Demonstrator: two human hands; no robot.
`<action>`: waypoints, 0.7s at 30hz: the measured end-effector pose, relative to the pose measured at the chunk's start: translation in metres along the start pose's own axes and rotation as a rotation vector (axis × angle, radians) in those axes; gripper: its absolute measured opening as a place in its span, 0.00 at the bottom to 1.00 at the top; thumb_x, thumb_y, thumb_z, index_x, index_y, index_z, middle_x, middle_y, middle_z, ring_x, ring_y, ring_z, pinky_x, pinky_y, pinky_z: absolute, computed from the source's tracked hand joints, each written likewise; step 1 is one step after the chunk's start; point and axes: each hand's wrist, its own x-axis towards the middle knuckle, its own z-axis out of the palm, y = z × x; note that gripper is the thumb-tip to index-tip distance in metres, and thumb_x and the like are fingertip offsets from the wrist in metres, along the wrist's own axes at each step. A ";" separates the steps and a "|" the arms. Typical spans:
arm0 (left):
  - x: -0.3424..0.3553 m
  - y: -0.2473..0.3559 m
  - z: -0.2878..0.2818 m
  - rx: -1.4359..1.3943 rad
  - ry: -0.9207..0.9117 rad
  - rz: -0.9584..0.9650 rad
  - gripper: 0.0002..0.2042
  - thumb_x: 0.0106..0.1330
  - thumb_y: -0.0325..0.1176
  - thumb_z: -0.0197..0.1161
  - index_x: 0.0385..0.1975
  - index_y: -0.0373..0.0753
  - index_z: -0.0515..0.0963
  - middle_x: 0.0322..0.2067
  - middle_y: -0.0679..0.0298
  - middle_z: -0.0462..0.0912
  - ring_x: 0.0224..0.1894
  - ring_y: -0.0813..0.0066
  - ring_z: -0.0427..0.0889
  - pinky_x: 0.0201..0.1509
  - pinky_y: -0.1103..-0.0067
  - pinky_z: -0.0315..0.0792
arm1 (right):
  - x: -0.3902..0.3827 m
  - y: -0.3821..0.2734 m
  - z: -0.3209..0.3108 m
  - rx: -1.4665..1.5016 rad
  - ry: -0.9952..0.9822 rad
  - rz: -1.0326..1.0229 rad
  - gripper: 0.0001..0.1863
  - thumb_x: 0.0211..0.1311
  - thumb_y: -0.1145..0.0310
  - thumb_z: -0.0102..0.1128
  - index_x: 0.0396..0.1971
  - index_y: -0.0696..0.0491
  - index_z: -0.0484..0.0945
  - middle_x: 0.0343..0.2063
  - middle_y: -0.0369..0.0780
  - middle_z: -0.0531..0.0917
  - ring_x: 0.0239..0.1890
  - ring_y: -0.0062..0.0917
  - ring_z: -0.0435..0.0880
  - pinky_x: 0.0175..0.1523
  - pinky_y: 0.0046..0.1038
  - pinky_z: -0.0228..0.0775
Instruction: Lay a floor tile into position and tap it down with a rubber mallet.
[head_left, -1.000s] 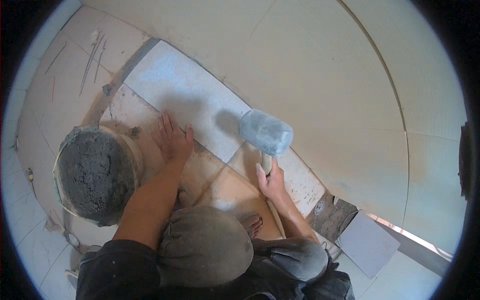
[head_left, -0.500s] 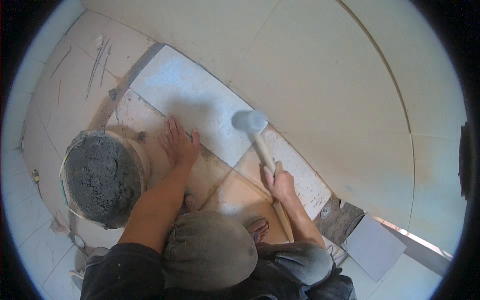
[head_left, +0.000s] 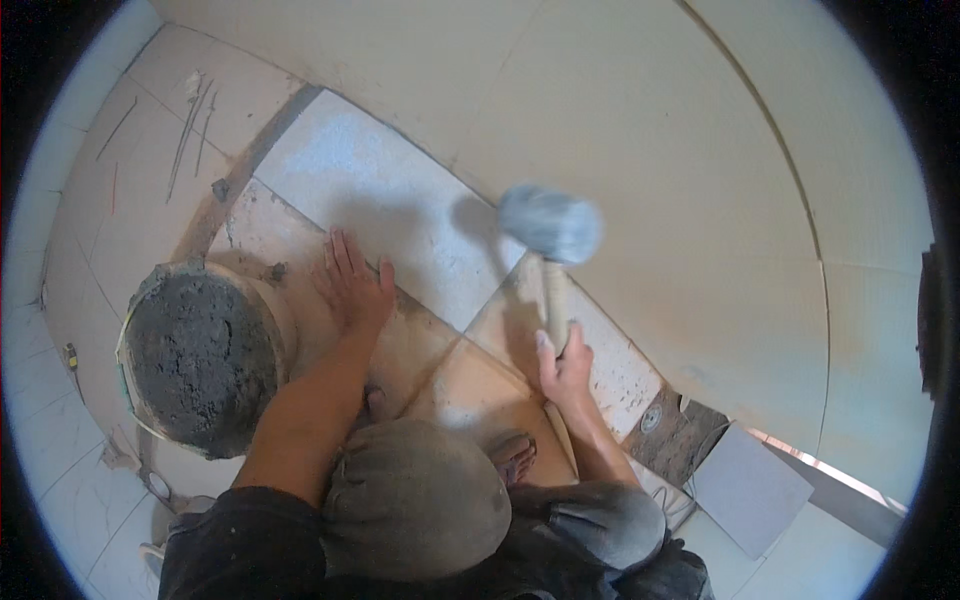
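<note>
My right hand [head_left: 567,372] is wrapped round the pale handle of a mallet [head_left: 551,225]. The mallet's grey head is raised above the right end of a white floor tile [head_left: 390,195] and blurred by motion; its shadow falls on that tile. With fingers spread, my left hand [head_left: 355,288] presses down flat at the near edge of the white tile, its palm over the neighbouring dusty tile [head_left: 440,345]. To the left of that hand stands a bucket [head_left: 205,360] full of dark grey mortar.
A cream wall [head_left: 640,130] runs along the tile's far side. Thin rods [head_left: 188,140] lie on the floor at the far left, and a tape measure [head_left: 70,355] is near the left wall. A round drain [head_left: 652,418] and a loose square tile [head_left: 752,490] are at the right.
The mallet has swung up and to the right, off the white tile's right end. My right hand has risen slightly with it; my left hand has stayed nearly in place.
</note>
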 end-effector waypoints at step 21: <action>-0.007 0.016 -0.002 -0.027 -0.086 0.001 0.39 0.73 0.56 0.42 0.76 0.37 0.46 0.78 0.60 0.43 0.79 0.64 0.42 0.77 0.50 0.36 | 0.016 0.041 0.009 -0.292 -0.083 -0.015 0.11 0.67 0.68 0.62 0.39 0.57 0.70 0.18 0.44 0.80 0.18 0.34 0.82 0.26 0.32 0.72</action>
